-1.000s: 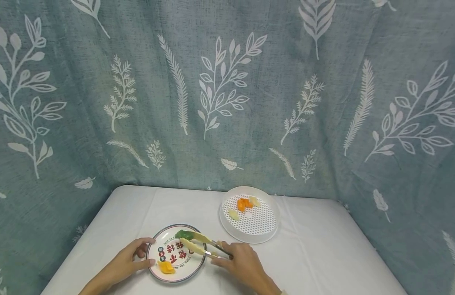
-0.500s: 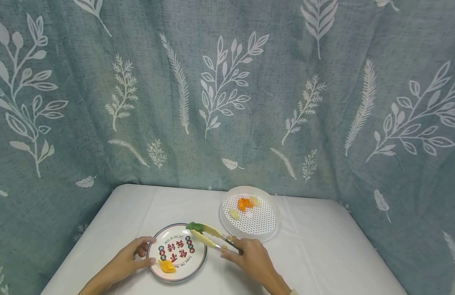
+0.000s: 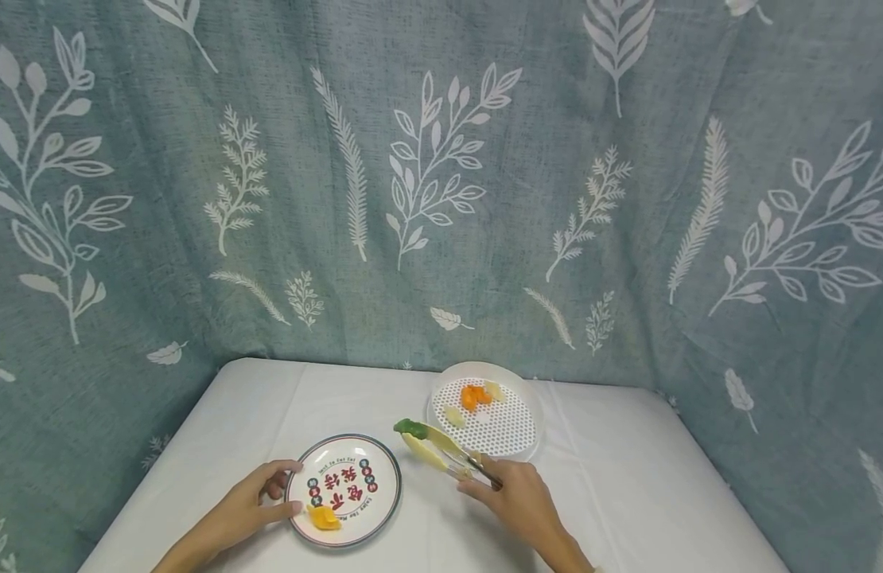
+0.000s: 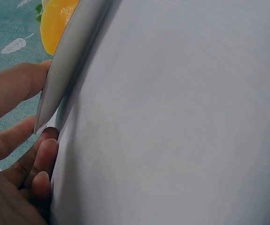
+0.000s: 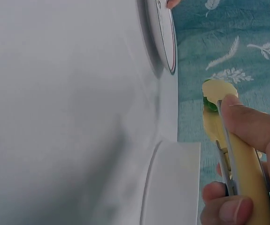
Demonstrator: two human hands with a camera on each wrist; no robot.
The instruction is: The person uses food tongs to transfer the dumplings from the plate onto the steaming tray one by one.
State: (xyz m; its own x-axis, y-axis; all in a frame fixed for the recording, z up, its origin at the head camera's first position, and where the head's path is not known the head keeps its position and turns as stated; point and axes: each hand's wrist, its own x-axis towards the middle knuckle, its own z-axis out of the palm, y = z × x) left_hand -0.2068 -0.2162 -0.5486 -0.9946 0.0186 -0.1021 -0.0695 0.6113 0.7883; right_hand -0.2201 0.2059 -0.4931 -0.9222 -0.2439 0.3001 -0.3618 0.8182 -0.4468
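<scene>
My left hand (image 3: 244,509) holds the near-left rim of a round white plate (image 3: 384,477) printed with red characters. In the left wrist view its thumb lies on the rim, and the other fingers are around the plate's edge and below it. A yellow vegetable piece (image 3: 323,518) lies on the plate near that thumb. My right hand (image 3: 520,501) grips metal tongs (image 3: 430,451) with pale yellow tips. Between the tips is a dark green vegetable piece (image 3: 410,428), held up between the plate and a white perforated basket (image 3: 530,434). The right wrist view shows the green piece (image 5: 209,104) partly hidden by a tip.
Inside the basket lie orange pieces (image 3: 474,397) and pale yellowish pieces (image 3: 453,416). A white cloth (image 3: 613,477) covers the table. Behind it hangs a blue-green curtain (image 3: 441,318) with a white leaf print.
My right hand has carried the tongs and the green piece off the plate, rightward and slightly away, towards the basket. My left hand and the plate stay in place.
</scene>
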